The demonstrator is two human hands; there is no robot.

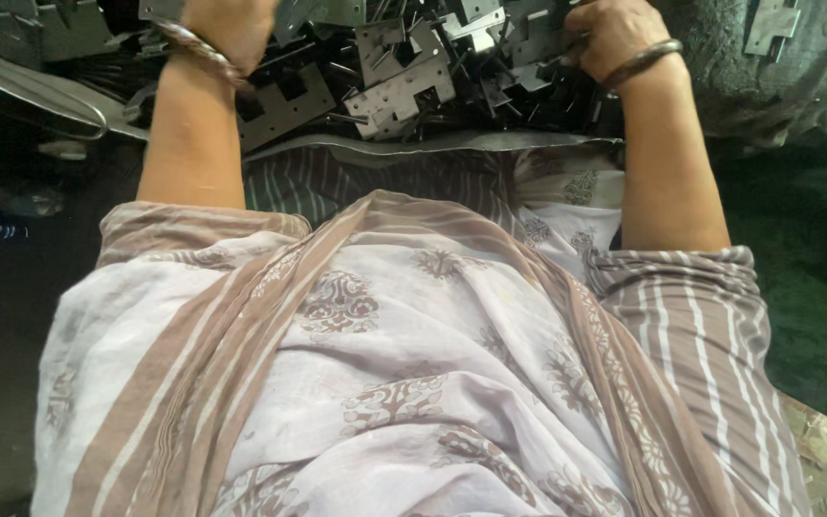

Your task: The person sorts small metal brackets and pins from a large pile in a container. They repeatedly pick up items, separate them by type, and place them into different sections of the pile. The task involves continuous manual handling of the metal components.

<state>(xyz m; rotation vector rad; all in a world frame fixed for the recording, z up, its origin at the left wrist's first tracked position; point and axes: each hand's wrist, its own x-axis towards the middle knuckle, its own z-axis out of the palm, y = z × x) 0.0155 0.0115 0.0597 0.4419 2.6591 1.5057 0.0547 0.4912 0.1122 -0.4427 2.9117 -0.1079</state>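
Draped across the whole lower half of the frame, nearest the camera, a pale printed shawl [404,383] with brown borders hangs over the person's chest, and under it show the brown-and-white striped sleeves [691,306] of a tunic; the cloth fills the view because the head is bent steeply down over the work. Beyond it, along the top centre of the frame, lies a heap of flat stamped metal plates [399,91], grey, notched and punched with square holes, tumbled at every angle with thin rods or pins among them, apparently resting on a sheet or tray whose bright edge [413,146] runs just above the shawl. Both forearms reach up into that heap. At upper left the left hand [227,29], with a metal bangle [198,48] at the wrist, is cut off by the top edge of the frame, so whether its fingers are open or closed on anything cannot be told. At upper right the right hand [610,33], also bangled [643,62], sits knuckles up, with fingers curled down into the plates, seemingly gripping some of them, though the grasp itself is hidden.
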